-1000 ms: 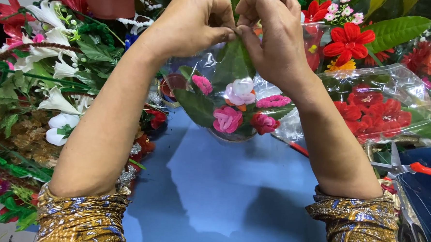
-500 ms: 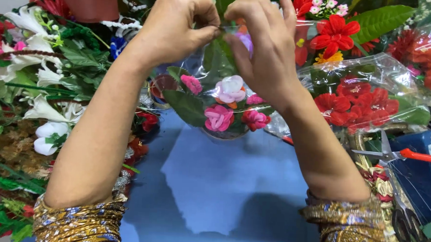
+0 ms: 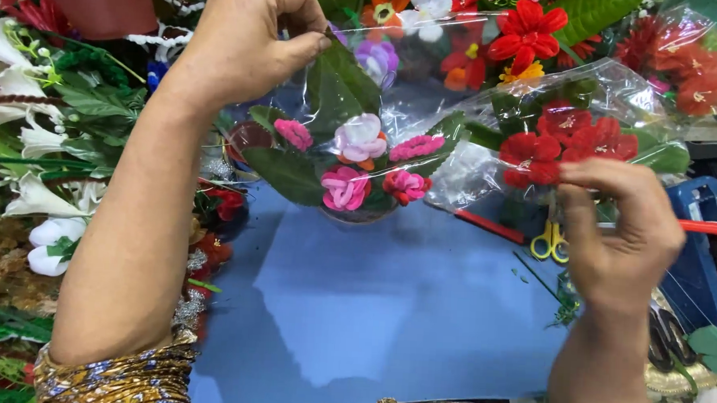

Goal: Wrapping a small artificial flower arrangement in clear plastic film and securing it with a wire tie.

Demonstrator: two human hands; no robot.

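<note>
My left hand (image 3: 244, 43) is raised and pinches the gathered top of a clear cellophane wrap (image 3: 428, 76). Inside the wrap hangs a small arrangement (image 3: 360, 165) of pink, white and red fabric flowers with large green leaves, just above the blue table (image 3: 386, 307). My right hand (image 3: 623, 237) is off the wrap, lower and to the right. Its thumb and fingers are pinched together, and I see nothing between them. It hovers in front of a second cellophane bundle of red flowers (image 3: 563, 138).
Yellow-handled scissors (image 3: 550, 242) and a red stick (image 3: 490, 226) lie on the table behind my right hand. White lilies (image 3: 44, 204) and greenery crowd the left side. More artificial flowers fill the back, and a blue box (image 3: 703, 241) stands at the right.
Both hands were together at the top of the wrap. My right hand has let go and dropped down to the right, while my left hand keeps its hold.
</note>
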